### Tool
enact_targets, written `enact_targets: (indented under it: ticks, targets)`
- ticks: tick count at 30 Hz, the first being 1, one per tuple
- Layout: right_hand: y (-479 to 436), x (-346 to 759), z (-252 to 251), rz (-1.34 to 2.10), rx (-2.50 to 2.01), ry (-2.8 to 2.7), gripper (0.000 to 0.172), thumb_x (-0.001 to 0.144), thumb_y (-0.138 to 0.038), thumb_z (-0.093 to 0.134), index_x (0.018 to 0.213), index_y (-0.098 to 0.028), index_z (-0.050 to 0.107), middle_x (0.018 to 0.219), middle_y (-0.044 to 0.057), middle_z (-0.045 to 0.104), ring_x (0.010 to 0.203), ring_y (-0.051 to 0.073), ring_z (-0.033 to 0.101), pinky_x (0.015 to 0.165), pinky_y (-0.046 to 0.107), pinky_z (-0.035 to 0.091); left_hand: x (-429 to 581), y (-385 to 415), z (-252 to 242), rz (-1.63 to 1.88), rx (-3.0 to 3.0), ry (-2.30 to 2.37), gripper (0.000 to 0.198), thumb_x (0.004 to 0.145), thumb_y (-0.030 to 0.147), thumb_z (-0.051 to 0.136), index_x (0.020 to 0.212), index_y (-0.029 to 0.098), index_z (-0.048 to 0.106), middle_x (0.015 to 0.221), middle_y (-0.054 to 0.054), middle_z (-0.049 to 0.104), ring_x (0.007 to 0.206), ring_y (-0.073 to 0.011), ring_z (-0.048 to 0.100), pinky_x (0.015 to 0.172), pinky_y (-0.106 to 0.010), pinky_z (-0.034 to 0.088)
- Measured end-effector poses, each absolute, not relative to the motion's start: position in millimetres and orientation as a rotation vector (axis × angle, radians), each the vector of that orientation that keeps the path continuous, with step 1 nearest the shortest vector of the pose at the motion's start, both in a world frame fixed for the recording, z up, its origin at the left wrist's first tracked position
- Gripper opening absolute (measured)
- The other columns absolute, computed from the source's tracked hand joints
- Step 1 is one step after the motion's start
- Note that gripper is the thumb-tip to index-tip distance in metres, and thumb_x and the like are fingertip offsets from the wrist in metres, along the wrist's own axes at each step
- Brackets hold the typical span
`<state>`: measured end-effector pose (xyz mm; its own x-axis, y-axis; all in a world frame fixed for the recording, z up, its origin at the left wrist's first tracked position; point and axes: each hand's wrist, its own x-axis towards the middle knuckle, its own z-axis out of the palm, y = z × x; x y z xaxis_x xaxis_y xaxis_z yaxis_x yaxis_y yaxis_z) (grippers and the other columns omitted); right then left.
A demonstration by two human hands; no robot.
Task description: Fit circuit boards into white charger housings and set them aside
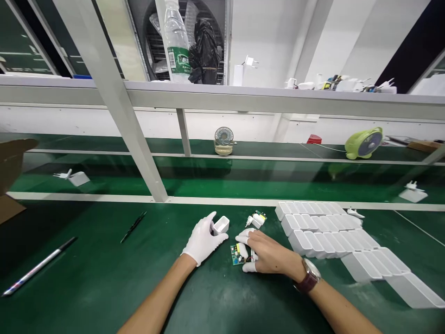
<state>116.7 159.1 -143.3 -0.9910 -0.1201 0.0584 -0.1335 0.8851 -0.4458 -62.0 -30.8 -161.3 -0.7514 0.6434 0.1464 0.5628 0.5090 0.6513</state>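
My left hand point(205, 237), in a white glove, has thumb and fingers around a small white plastic charger case point(221, 225) with its open side up. Just right of it, my right hand point(266, 250), bare but for white finger cots and a wristwatch, curls over a green circuit board point(237, 255). Its thumb and fingers close on the board's right side, by a white part; the exact contact is partly hidden. Beyond that hand lies a white plug piece point(255, 220) with another small circuit board point(260, 215).
Rows of open white cases point(323, 232) stand on the green bench to the right. A dark pen point(133, 227) and a long striped pen point(40, 266) lie left. White adapters, a small fan point(223, 139) and a green fan point(364, 144) sit farther back. A frame post point(121, 106) slants down left.
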Motion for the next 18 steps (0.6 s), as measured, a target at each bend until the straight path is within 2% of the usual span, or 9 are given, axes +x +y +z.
enact_targets:
  ticks: [3,6,9,12,14,16,17,18]
  targets:
    - [162,121,-146,0.776,0.228,-2.968,0.071,0.079,-0.034,0.079,0.141,-0.017,0.050,0.130,0.015,0.061,0.126,0.031,0.053,0.110,0.045,0.043,-73,-32,-166,1.087,1.095,2.605,0.076,0.076,0.039,0.075,0.144,0.019,0.046,0.101,-0.004,0.064,0.096,-0.0231,0.061,0.093,-0.040,0.051]
    - [167,126,-146,0.849,0.263,-2.920,0.064,0.082,-0.028,0.076,0.140,-0.018,0.051,0.129,0.013,0.062,0.126,0.028,0.055,0.108,0.041,0.045,-84,-35,-166,1.155,1.143,2.600,0.067,0.083,0.026,0.065,0.146,0.020,0.042,0.113,-0.007,0.063,0.099,-0.0215,0.062,0.090,-0.038,0.054]
    - [169,128,-145,0.880,0.260,-2.873,0.056,0.083,-0.025,0.073,0.135,-0.020,0.054,0.124,0.011,0.065,0.120,0.027,0.058,0.104,0.040,0.047,-87,-34,-162,1.219,1.255,2.624,0.066,0.086,0.019,0.060,0.148,0.027,0.039,0.135,-0.009,0.053,0.116,-0.0228,0.058,0.093,-0.038,0.055]
    - [169,128,-147,0.887,0.291,-2.831,0.045,0.084,-0.023,0.071,0.127,-0.021,0.058,0.112,0.008,0.068,0.114,0.026,0.060,0.101,0.041,0.048,-83,-25,-159,1.198,1.381,2.692,0.068,0.082,0.026,0.071,0.145,0.028,0.044,0.147,-0.010,0.044,0.135,-0.0287,0.046,0.110,-0.047,0.046]
    - [169,128,-149,0.877,0.315,-2.799,0.043,0.084,-0.021,0.069,0.126,-0.021,0.057,0.109,0.008,0.068,0.111,0.026,0.060,0.099,0.042,0.049,-79,-17,-160,1.188,1.407,2.723,0.056,0.079,0.030,0.076,0.131,0.024,0.057,0.144,-0.011,0.047,0.135,-0.0308,0.047,0.112,-0.049,0.043]
    - [167,129,-152,0.858,0.338,-2.760,0.046,0.085,-0.021,0.068,0.129,-0.019,0.055,0.110,0.010,0.066,0.110,0.025,0.060,0.098,0.042,0.049,-77,-11,-161,1.194,1.412,2.729,0.029,0.079,0.029,0.075,0.105,0.020,0.065,0.136,-0.012,0.054,0.128,-0.0304,0.054,0.107,-0.048,0.048]
    - [166,130,-152,0.847,0.351,-2.738,0.047,0.085,-0.020,0.067,0.129,-0.018,0.054,0.110,0.010,0.066,0.109,0.025,0.060,0.098,0.042,0.049,-76,-10,-162,1.203,1.421,2.726,0.017,0.081,0.028,0.074,0.092,0.019,0.065,0.131,-0.012,0.057,0.123,-0.0296,0.057,0.104,-0.047,0.050]
    - [165,130,-153,0.835,0.363,-2.717,0.046,0.084,-0.019,0.066,0.128,-0.018,0.054,0.110,0.010,0.065,0.108,0.025,0.060,0.098,0.042,0.049,-75,-10,-162,1.217,1.432,2.722,0.013,0.082,0.027,0.072,0.081,0.019,0.062,0.128,-0.012,0.059,0.121,-0.0289,0.059,0.102,-0.046,0.051]
